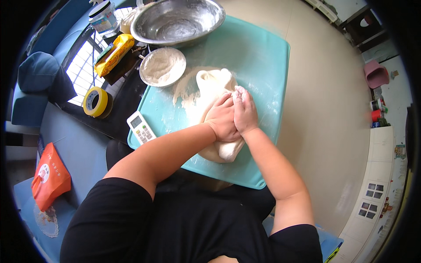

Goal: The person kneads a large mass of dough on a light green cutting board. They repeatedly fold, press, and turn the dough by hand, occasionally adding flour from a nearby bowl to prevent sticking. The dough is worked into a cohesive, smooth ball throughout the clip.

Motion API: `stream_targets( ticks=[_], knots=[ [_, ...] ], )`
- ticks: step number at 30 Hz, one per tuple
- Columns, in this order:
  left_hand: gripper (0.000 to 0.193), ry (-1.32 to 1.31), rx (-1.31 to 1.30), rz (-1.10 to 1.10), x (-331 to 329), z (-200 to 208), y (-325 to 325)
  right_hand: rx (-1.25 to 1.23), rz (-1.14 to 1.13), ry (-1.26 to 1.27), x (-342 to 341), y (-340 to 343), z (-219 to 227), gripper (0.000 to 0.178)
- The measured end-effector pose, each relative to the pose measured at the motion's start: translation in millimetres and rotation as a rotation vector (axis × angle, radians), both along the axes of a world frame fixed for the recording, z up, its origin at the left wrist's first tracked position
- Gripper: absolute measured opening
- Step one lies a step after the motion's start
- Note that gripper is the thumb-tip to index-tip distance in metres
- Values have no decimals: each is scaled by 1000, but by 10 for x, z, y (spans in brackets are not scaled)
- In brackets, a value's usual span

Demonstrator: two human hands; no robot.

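A large pale lump of dough (209, 87) lies on a turquoise board (258, 48), with loose flour scattered to its left. My left hand (222, 117) presses flat on the dough's middle, its fingers stretched toward the far side. Against it, my right hand (244, 109) rests on the dough with straight fingers dusted in flour; the two hands touch side by side. Part of the dough bulges out nearer to me, below my wrists. Neither hand is wrapped round anything.
A steel basin (175, 22) and a bowl of flour (163, 66) stand at the board's far left. A white remote control (140, 127) lies on its left edge. Beyond are yellow tape (97, 102), a yellow packet (115, 55), a jar (104, 19) and an orange bag (51, 177).
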State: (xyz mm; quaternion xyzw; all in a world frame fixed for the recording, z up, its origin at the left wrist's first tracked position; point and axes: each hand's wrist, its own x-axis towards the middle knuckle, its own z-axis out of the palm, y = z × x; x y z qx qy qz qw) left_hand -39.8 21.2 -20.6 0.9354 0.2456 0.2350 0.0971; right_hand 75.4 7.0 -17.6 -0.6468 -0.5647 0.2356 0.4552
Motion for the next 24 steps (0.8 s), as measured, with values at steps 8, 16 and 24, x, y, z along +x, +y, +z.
stream_targets(
  ticks=[8, 16, 24],
  knots=[
    [44, -443, -527, -117, -185, 98, 91, -350, -65, 264, 339, 738, -274, 71],
    [50, -1319, -1495, 497, -515, -312, 456, -469, 112, 361, -49, 788, 200, 83],
    [47, -1137, -1540, 296, -427, 457, 151, -209, 203, 544, 146, -296, 800, 56]
  ],
)
